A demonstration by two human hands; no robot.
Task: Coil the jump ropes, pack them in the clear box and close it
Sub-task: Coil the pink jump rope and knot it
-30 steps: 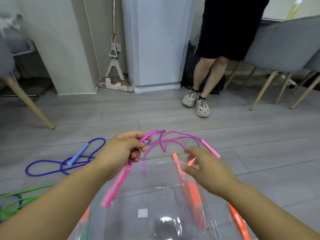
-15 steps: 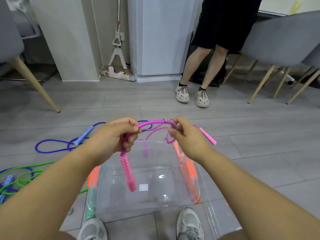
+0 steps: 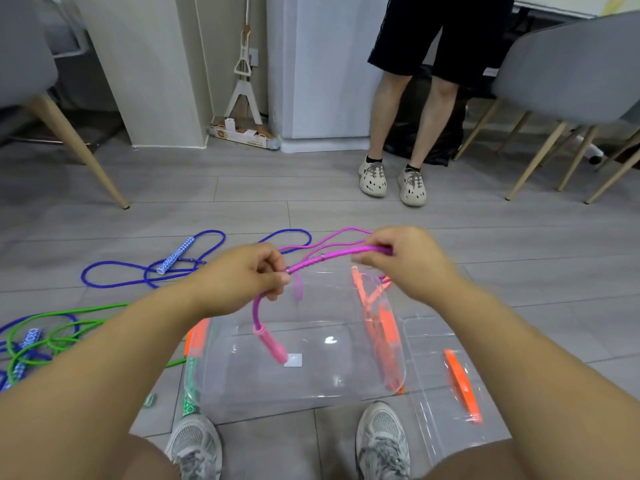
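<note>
The pink jump rope [image 3: 339, 254] is up in the air between my two hands, right above the open clear box [image 3: 311, 393] on the floor. My left hand [image 3: 242, 275] is clenched around one end of a gathered bunch of cord, and my right hand [image 3: 405, 258] pinches the other end, so the bunch runs almost level between them. Loose pink loops trail out beyond my right hand. One pink handle [image 3: 273, 348] hangs down from my left hand, over the inside of the box. I cannot make out the second handle.

The box's lid [image 3: 429, 358] lies flat just beside it on my right, with an orange latch [image 3: 462, 386] on it. To my left, the blue jump rope [image 3: 175, 259] and the green jump rope [image 3: 86, 310] sprawl uncoiled on the floor, well apart from my hands. Another person's legs [image 3: 391, 109] stand farther back.
</note>
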